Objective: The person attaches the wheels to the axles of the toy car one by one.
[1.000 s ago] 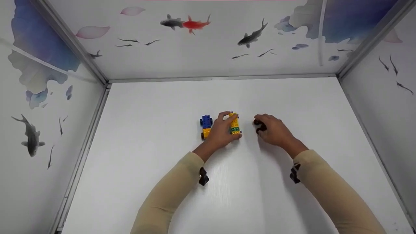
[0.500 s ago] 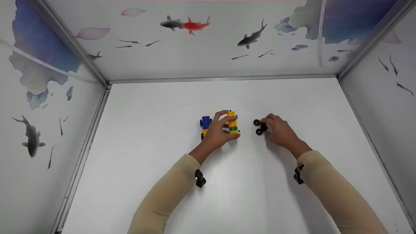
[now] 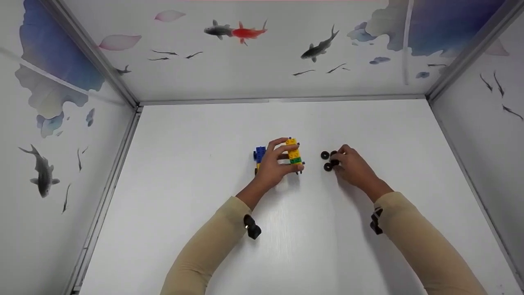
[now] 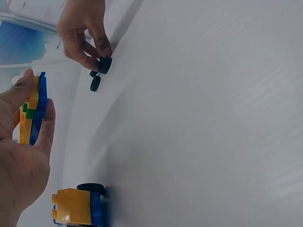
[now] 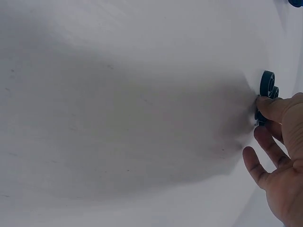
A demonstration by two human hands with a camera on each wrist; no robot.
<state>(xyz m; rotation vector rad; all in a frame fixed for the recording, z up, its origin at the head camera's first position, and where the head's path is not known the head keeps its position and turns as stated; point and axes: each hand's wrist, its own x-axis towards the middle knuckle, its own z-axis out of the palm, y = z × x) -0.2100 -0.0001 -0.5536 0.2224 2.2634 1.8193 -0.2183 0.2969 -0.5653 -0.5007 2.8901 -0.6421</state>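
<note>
My left hand (image 3: 272, 164) holds a toy car body of building blocks (image 3: 293, 149), yellow and green on a blue base, between thumb and fingers. The left wrist view shows this block body (image 4: 33, 111) raised above the table. My right hand (image 3: 355, 164) pinches a small black toy wheel (image 3: 335, 162) with thumb and fingertip. Other black wheels (image 3: 328, 167) lie right beside those fingertips. A second block car (image 3: 260, 153), blue and yellow with black wheels on, stands to the left, partly hidden behind my left hand. Its yellow end (image 4: 73, 206) shows in the left wrist view.
A white table (image 3: 196, 164) lies under everything. White walls with painted fish (image 3: 319, 45) rise at the back and both sides, meeting the table at grey metal edging (image 3: 266, 100). Each sleeve carries a black wrist device (image 3: 252, 227).
My left hand has lifted and tilted the block body. My right hand, first covering the wheels, has drawn back slightly right, uncovering several of them, and now pinches one.
</note>
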